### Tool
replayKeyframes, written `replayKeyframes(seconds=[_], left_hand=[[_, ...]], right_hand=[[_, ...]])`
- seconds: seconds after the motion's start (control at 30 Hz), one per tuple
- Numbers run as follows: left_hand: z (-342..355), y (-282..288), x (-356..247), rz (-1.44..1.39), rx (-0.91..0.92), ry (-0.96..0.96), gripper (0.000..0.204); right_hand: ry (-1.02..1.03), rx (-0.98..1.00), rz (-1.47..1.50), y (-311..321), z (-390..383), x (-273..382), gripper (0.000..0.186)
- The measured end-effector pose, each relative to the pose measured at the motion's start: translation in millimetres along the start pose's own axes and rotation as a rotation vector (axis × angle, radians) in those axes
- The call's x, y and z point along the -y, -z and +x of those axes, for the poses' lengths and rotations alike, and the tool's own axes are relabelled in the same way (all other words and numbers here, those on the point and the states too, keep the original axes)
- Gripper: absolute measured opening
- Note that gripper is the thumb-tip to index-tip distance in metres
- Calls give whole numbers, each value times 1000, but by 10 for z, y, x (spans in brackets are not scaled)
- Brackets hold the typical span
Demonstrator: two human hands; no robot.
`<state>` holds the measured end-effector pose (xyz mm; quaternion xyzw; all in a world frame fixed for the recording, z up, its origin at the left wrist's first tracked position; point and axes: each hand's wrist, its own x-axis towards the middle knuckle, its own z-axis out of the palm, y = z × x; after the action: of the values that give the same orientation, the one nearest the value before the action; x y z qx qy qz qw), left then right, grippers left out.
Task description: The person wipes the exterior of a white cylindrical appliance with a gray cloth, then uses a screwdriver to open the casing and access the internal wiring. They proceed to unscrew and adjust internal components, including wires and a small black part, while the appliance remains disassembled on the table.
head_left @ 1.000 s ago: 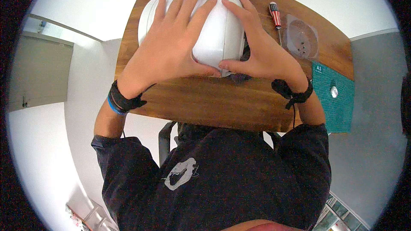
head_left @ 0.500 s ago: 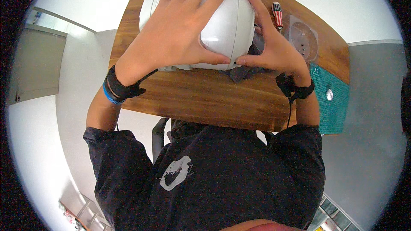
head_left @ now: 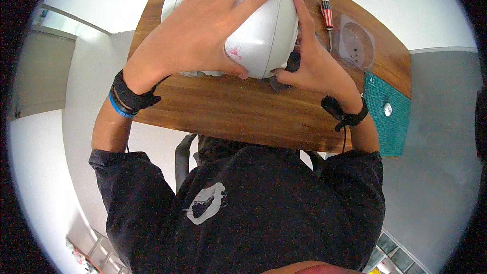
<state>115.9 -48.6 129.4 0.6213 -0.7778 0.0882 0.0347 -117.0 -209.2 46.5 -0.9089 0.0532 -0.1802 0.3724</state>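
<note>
- My left hand (head_left: 203,35) is spread wide over the top of the white rounded appliance (head_left: 253,30), palm down, fingers fanned across its shell and thumb hooked under the near edge. A second ago it lay flatter on the crown; now it wraps further round.
- My right hand (head_left: 314,66) grips the appliance's right end, index finger laid up along the side and thumb tucked beneath by a dark part (head_left: 284,73) at the bottom edge. It has slid from the top down to the side.
- The appliance sits on the far half of the wooden table (head_left: 228,111), held between both hands. It has turned since the earlier frame, its pale shell now tipped more towards me, with a small pink mark showing.
- The green cutting mat (head_left: 390,122) lies at the table's right end, unchanged.
- A clear round lid (head_left: 357,40) rests just beyond the mat.
- A red-handled screwdriver (head_left: 327,12) lies beside that lid, where it was before.
</note>
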Motion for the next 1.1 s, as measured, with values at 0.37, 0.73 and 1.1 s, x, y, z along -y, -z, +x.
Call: replayKeyframes(seconds=[0.37, 0.73, 1.1], left_hand=[[124, -92, 84, 6, -9, -47, 82], [18, -129, 285, 63, -46, -59, 78], [-43, -24, 371, -66, -16, 1, 128]], right_hand=[[-32, -21, 113, 71, -90, -276, 150], [212, 192, 80, 242, -23, -379, 138], [15, -17, -109, 252, -27, -168, 136]])
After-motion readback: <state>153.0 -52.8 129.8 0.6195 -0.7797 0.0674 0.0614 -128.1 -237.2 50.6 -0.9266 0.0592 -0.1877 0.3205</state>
